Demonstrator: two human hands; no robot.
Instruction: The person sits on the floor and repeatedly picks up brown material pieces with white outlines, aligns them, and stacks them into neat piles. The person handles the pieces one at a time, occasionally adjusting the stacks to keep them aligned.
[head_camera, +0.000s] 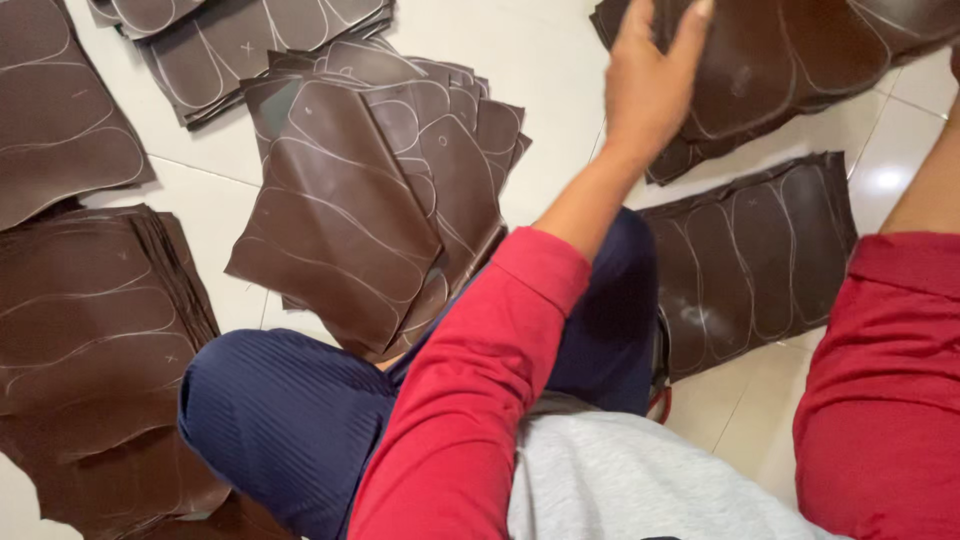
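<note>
My left hand (648, 85) reaches across my body to the far right and lies, fingers stretched and apart, on the top sheet of a stack of brown leather sheets (790, 60) marked with white sole-shaped outlines. The thumb is hidden, and I see no grip on a sheet. My right forearm (930, 180) rises along the right edge in a red sleeve; its hand is out of the picture. A second stack of brown sheets (760, 255) lies on the floor just below the first, beside my knee.
More brown outlined leather sheets lie on the white tiled floor: a fanned pile (370, 190) in the middle, a thick stack (90, 330) at the left, others at the top left (240, 50). My knees in dark blue trousers (280, 420) fill the lower middle.
</note>
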